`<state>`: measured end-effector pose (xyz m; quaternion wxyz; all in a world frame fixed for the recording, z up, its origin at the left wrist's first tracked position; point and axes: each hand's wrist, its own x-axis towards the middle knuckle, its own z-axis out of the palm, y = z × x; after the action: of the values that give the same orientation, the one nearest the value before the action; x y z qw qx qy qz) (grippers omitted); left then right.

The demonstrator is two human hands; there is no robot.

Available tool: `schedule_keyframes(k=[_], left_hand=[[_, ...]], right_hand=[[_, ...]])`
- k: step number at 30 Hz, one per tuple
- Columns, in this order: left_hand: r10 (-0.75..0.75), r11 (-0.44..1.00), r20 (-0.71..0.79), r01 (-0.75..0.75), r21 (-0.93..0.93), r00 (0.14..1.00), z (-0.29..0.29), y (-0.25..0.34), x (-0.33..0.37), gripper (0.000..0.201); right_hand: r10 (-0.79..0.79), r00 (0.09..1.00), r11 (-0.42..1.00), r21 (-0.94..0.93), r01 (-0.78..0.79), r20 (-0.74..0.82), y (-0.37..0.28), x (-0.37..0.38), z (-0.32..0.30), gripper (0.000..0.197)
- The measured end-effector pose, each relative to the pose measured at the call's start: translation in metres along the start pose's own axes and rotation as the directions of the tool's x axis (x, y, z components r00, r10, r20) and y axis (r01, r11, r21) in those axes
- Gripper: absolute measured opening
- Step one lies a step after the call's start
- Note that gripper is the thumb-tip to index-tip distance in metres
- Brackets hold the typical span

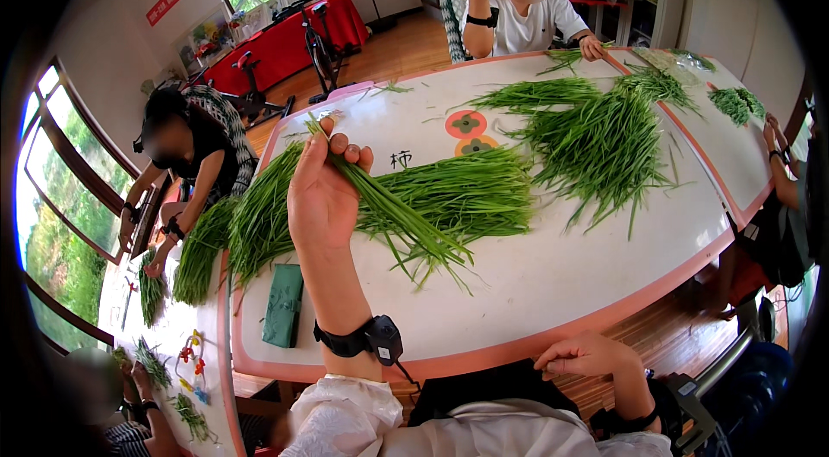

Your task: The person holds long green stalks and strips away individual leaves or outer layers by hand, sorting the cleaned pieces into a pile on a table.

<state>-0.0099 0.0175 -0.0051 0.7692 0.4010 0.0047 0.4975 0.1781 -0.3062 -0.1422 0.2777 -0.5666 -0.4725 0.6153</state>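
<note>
My left hand (324, 189) is raised over the table, closed around a small bunch of long green chives (401, 215). The cut ends poke out above my fingers, and the leaves slant down to the right. Behind the bunch, a thick row of chives (471, 194) lies across the table, with another heap (268, 211) to the left of my wrist. My right hand (596, 355) rests in front of me by the near table edge, fingers loosely bent and apart, with nothing visible in it.
A large chive pile (596, 142) spreads at the right. A green packet (282, 306) lies near the left front. Co-workers sit at the far side (527, 8), left (199, 138), lower left and right. The white table (518, 302) has a pink edge.
</note>
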Motion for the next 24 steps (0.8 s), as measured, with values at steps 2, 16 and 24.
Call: schedule_keyframes(k=[2,16,24], left_hand=[[0.000,1.000,-0.013,0.000,-0.012,1.000,-0.003,0.000,0.001,0.016],[0.018,0.999,-0.020,-0.019,-0.026,1.000,-0.012,0.000,0.001,0.016],[0.076,0.997,-0.058,-0.077,-0.018,0.995,-0.003,-0.006,-0.004,0.018]], right_hand=[[0.060,0.998,0.989,-0.133,-0.064,-0.035,0.002,-0.004,0.004,0.025],[-0.344,0.817,0.754,-0.654,-0.052,-0.462,0.073,0.028,0.026,0.025],[-0.131,0.991,0.990,-0.046,0.132,0.033,-0.011,0.034,0.032,0.027]])
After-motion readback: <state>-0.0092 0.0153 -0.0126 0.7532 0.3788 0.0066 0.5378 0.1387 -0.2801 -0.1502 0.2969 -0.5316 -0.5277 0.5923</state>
